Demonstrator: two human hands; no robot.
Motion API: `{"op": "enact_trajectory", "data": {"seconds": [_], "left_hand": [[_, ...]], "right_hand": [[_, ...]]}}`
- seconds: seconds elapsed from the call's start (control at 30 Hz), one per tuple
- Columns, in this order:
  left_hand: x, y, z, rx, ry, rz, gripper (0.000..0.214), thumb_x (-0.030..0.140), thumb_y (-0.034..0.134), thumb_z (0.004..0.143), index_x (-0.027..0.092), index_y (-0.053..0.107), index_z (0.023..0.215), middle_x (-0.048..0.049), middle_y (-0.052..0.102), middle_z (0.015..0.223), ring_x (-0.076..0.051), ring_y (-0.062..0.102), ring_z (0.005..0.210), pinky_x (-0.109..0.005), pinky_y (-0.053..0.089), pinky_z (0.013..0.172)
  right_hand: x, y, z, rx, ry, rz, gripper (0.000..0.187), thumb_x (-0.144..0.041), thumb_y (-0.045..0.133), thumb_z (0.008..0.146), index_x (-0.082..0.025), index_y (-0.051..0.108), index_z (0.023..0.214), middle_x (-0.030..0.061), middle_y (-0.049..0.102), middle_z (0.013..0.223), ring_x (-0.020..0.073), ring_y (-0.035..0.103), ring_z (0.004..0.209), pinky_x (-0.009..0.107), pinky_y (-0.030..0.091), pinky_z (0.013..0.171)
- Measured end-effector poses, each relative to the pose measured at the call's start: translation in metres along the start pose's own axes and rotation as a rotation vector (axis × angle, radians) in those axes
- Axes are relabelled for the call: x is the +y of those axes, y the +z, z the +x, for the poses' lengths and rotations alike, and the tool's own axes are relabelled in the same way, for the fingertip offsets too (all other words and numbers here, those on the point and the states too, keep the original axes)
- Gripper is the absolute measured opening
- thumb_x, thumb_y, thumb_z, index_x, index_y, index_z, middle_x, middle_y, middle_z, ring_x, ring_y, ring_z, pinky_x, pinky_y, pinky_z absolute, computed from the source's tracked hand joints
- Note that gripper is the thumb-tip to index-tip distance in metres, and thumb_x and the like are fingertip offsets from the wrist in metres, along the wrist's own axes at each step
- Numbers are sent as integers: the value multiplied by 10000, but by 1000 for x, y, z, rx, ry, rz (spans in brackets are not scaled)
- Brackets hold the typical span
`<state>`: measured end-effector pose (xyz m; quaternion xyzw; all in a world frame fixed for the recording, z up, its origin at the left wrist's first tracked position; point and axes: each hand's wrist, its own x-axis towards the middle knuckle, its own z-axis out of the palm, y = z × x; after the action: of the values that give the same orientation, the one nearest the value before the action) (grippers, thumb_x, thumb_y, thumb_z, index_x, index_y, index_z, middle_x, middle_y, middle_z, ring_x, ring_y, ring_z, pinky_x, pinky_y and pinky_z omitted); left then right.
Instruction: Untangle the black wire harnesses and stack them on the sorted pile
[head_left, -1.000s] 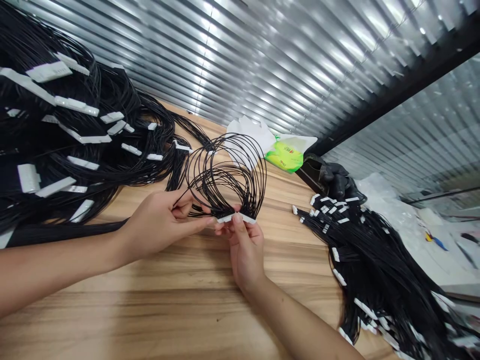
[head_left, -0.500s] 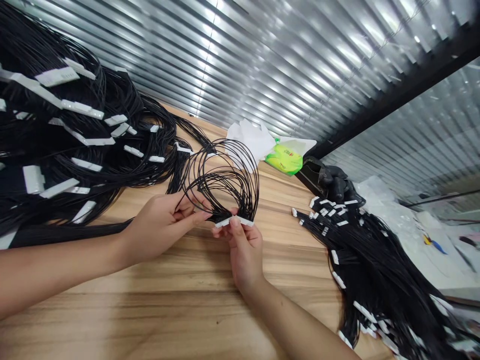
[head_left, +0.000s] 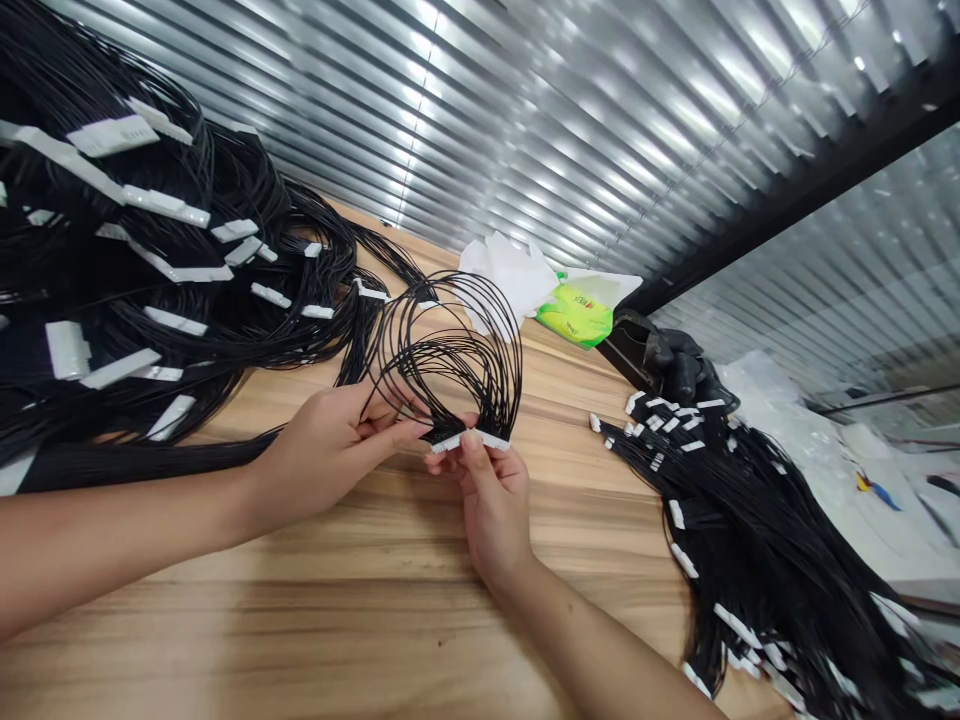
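Observation:
A looped bundle of thin black wires (head_left: 514,345) rises in an arc above both hands. Its ends run into a white connector (head_left: 491,440). My right hand (head_left: 491,500) pinches that connector between thumb and fingers, the thumb lying across its middle. Close to the connector's left end, my left hand (head_left: 349,440) is closed with thumb and forefinger pressed together on black wires. Its other fingers curl behind the wires, partly hidden. Whether the white strip is one connector or two end to end, I cannot tell.
Black wire harnesses (head_left: 247,280) with white connectors are heaped at the left. Another harness pile (head_left: 757,530) lies at the right on the wooden table (head_left: 360,620). Behind stand a green tissue pack (head_left: 577,315), white paper (head_left: 502,270) and a corrugated metal wall (head_left: 480,120). Pliers (head_left: 877,490) lie far right.
Both hands keep their hold with hardly any movement. My left hand and the wire loop have shifted very slightly to the right, and the view has moved a little.

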<state>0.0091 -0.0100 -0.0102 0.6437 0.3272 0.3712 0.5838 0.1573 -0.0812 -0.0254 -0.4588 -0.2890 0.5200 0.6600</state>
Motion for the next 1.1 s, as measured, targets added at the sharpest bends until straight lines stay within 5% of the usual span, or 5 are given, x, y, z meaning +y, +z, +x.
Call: {"op": "enact_trajectory", "data": {"seconds": [0.27,0.57,0.73,0.87,1.1], "left_hand": [[8,-12,13,290,7,-216,144,250,541,873,172,590,762,65,292,533,-76,244,490,-185,233,439],[8,-10,17,307,-115,-68,192,341,581,845,187,681,900,75,276,514,-79,218,482,-192,191,424],[6,-8,17,228,4,91,203,294,571,860,203,708,979,56,468,573,-91,416,565,-190,408,570],[4,-7,14,229,112,154,211,325,587,872,185,703,980,-5,687,846,-135,592,809,-249,504,787],[4,-6,10,157,215,209,153,261,559,907,194,689,950,21,697,875,-98,603,841,-193,493,822]], "right_hand": [[-1,-2,3,125,-26,72,216,-364,727,775,-190,709,903,-12,730,654,151,681,624,267,538,613],[-2,-3,3,89,-61,136,146,-314,710,809,-202,718,903,-26,739,663,114,687,625,213,546,606],[-1,-3,4,47,-47,130,127,-297,704,816,-204,720,900,-25,744,673,120,700,630,211,550,598],[-1,-2,2,17,-46,107,121,-299,699,822,-202,722,890,-24,746,672,125,703,618,220,556,609],[0,-3,0,15,-58,92,106,-307,700,823,-208,716,857,-26,748,678,126,702,620,227,556,616]]}}
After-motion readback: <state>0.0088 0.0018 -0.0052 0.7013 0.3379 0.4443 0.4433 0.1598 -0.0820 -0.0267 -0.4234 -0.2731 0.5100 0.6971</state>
